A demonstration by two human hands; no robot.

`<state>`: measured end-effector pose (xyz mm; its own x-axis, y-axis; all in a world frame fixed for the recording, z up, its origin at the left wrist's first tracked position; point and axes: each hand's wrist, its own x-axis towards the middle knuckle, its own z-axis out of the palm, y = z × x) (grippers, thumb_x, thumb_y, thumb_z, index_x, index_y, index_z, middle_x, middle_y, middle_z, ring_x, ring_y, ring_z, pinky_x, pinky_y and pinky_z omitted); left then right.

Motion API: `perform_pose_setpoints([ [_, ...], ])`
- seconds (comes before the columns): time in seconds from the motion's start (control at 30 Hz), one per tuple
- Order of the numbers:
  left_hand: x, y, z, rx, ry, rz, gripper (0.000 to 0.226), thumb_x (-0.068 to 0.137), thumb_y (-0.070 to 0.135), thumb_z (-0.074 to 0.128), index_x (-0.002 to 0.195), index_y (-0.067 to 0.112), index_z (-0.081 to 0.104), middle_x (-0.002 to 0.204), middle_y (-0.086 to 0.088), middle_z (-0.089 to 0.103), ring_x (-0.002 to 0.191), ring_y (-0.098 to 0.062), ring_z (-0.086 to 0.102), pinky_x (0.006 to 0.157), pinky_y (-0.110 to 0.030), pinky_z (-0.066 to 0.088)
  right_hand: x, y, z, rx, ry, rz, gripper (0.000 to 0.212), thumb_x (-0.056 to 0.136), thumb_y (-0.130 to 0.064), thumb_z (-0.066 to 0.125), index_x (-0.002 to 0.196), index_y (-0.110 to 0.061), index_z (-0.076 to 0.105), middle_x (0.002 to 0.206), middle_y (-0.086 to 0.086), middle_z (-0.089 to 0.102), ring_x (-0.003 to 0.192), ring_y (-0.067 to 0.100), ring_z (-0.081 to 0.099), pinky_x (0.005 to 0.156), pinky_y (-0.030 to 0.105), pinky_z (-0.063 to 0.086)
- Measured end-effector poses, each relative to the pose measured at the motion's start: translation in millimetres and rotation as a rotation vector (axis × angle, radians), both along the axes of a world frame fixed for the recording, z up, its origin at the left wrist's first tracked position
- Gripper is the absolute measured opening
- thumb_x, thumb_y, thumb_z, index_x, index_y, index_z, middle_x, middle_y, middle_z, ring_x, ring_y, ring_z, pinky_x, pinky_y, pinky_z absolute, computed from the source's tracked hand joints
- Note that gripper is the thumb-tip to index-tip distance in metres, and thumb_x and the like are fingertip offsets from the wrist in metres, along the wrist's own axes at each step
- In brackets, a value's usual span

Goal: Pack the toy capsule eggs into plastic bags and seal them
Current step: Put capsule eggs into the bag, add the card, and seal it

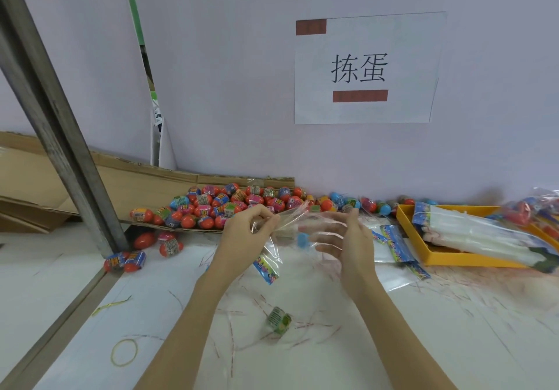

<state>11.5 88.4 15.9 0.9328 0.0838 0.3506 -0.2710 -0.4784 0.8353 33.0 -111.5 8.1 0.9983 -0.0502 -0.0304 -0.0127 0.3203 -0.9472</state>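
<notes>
Plastic bag (290,232): clear film, crumpled, with a blue printed header strip hanging at its lower end; held above the middle of the counter (423,329), between both hands.
Left hand (246,232): fingers curled, pinching the gathered end of the plastic bag.
Right hand (341,235): fingers spread and nearly straight, seen through the film; whether it grips the bag cannot be told.
Blue egg (303,240): small, blurred, seen through the film, just beside the right fingers.
Egg pile (230,205): many capsule eggs, mostly red-orange, with pink, blue and green printed bands, heaped on cardboard along the counter's far edge.
Stray eggs (145,253): several near the metal post (60,135) toward the left edge.
Green egg (279,320): lying alone, near the front edge.
Yellow tray (453,261): at the right edge, holding a stack of bags.
Rubber band (124,352): front left.
</notes>
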Motion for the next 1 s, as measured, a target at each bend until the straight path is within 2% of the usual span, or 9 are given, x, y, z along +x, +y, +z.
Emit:
perform_pose_setpoints([
  [0.1, 3.2, 5.2, -2.5, 0.046, -0.025, 0.029, 0.017, 0.101, 0.033, 0.068, 0.085, 0.03, 0.071, 0.072, 0.015, 0.066, 0.059, -0.007, 0.053, 0.06, -0.035, 0.05, 4.4, -6.0, -2.2, -0.178, -0.052, -0.087, 0.037, 0.105, -0.043, 0.054, 0.107, -0.011, 0.072, 0.082, 0.003, 0.078, 0.075, 0.019, 0.076, 0.065, 0.028, 0.062],
  [0.2, 4.6, 8.0, -5.7, 0.105, -0.038, 0.04, 0.015, 0.099, 0.041, 0.068, 0.086, 0.036, 0.073, 0.07, 0.017, 0.062, 0.06, -0.003, 0.045, 0.063, -0.027, 0.041, 4.1, -4.1, -5.9, -0.404, -0.176, -0.071, 0.015, 0.093, -0.033, 0.075, 0.104, -0.023, 0.074, 0.091, -0.005, 0.077, 0.086, 0.015, 0.073, 0.081, 0.037, 0.063],
  [0.3, 4.9, 7.3, -7.4, 0.108, -0.028, 0.02, 0.014, 0.099, 0.041, 0.068, 0.086, 0.037, 0.073, 0.071, 0.012, 0.065, 0.06, -0.005, 0.046, 0.063, -0.028, 0.041, -0.1, 1.2, -6.4, -0.492, -0.258, -0.011, 0.007, 0.094, -0.035, 0.073, 0.093, -0.028, 0.077, 0.089, -0.011, 0.075, 0.089, 0.01, 0.069, 0.078, 0.03, 0.056],
  [0.4, 6.0, 6.6, -7.9, 0.097, -0.052, 0.019, 0.011, 0.099, 0.038, 0.069, 0.09, 0.035, 0.075, 0.079, 0.015, 0.069, 0.072, -0.007, 0.058, 0.069, -0.029, 0.048, -0.9, 3.9, -7.0, -0.632, -0.276, 0.066, 0.037, 0.101, -0.057, 0.054, 0.094, -0.031, 0.08, 0.108, -0.014, 0.072, 0.108, 0.002, 0.06, 0.093, 0.03, 0.047],
  [0.47, 6.2, 6.8, -9.0, 0.124, -0.08, 0.038, 0.01, 0.099, 0.038, 0.07, 0.092, 0.033, 0.076, 0.082, 0.019, 0.069, 0.077, -0.004, 0.06, 0.071, -0.025, 0.047, -1.1, 5.5, -7.5, -0.696, -0.299, 0.059, 0.029, 0.095, -0.055, 0.064, 0.091, -0.031, 0.08, 0.126, -0.009, 0.061, 0.124, 0.005, 0.049, 0.105, 0.032, 0.04],
  [0.57, 6.2, 5.7, -11.2, 0.182, -0.106, 0.053, 0.009, 0.098, 0.038, 0.071, 0.094, 0.032, 0.076, 0.086, 0.021, 0.071, 0.084, -0.005, 0.064, 0.073, -0.02, 0.048, -2.7, 5.9, -6.8, -0.751, -0.437, -0.084, 0.01, 0.083, -0.032, 0.086, 0.085, -0.025, 0.079, 0.111, -0.005, 0.056, 0.109, 0.006, 0.05, 0.095, 0.022, 0.04],
  [0.7, 4.8, 2.6, -10.0, 0.106, -0.111, 0.03, 0.003, 0.096, 0.035, 0.076, 0.096, 0.032, 0.076, 0.087, 0.02, 0.074, 0.078, -0.002, 0.068, 0.07, -0.018, 0.052, -3.7, 7.9, -5.4, -0.683, -0.534, -0.076, 0.002, 0.088, -0.019, 0.081, 0.09, -0.019, 0.08, 0.091, -0.005, 0.066, 0.08, 0.008, 0.061, 0.073, 0.019, 0.049],
  [0.9, -0.9, -0.5, -3.2, 0.026, -0.186, -0.016, 0.008, 0.09, 0.025, 0.082, 0.097, 0.029, 0.081, 0.087, 0.014, 0.076, 0.077, -0.016, 0.069, 0.073, -0.038, 0.059, -9.9, 8.2, 4.6, -0.254, -0.31, 0.257, 0.011, 0.093, -0.028, 0.077, 0.1, -0.022, 0.083, 0.097, -0.001, 0.08, 0.095, 0.014, 0.075, 0.081, 0.02, 0.057],
  [1.0, -0.9, -1.0, -1.3, 0.031, -0.199, 0.028, 0.02, 0.085, 0.04, 0.083, 0.103, 0.031, 0.079, 0.094, 0.017, 0.075, 0.084, -0.012, 0.067, 0.072, -0.031, 0.057, -9.6, 4.9, 4.7, -0.226, -0.226, 0.236, 0.007, 0.09, -0.022, 0.08, 0.096, -0.021, 0.084, 0.094, 0.001, 0.08, 0.09, 0.019, 0.074, 0.077, 0.02, 0.057],
])
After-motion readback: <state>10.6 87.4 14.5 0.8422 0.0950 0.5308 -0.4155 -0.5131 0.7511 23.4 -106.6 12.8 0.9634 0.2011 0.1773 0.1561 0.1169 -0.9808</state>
